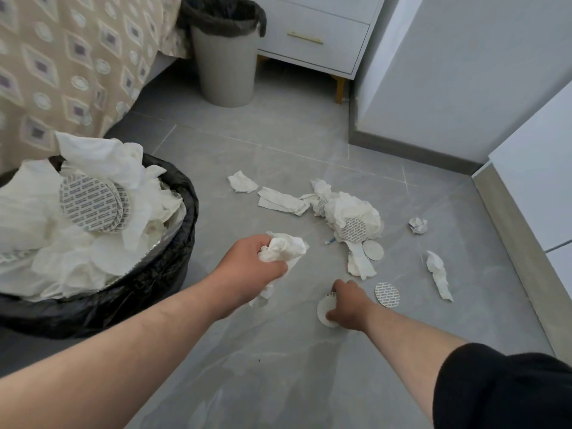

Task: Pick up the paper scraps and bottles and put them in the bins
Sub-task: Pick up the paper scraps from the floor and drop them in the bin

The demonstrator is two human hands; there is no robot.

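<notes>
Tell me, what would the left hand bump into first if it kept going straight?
Probably the big heap of crumpled paper. The left hand, clutching a paper wad, points up and right across bare floor toward it.

The floor [278, 366] is grey tile with pale seams. Directly on it stand a black-lined bin [148, 292] heaped with white paper at the left and a beige bin [224, 69] farther back beside a white drawer unit [312, 32]. Scattered across the middle lie crumpled paper scraps [356, 212], a folded piece [281, 201], a small ball [418, 226], a twisted strip [439, 275] and round printed discs [387, 294], one white disc [373, 250] touching the main heap.
</notes>
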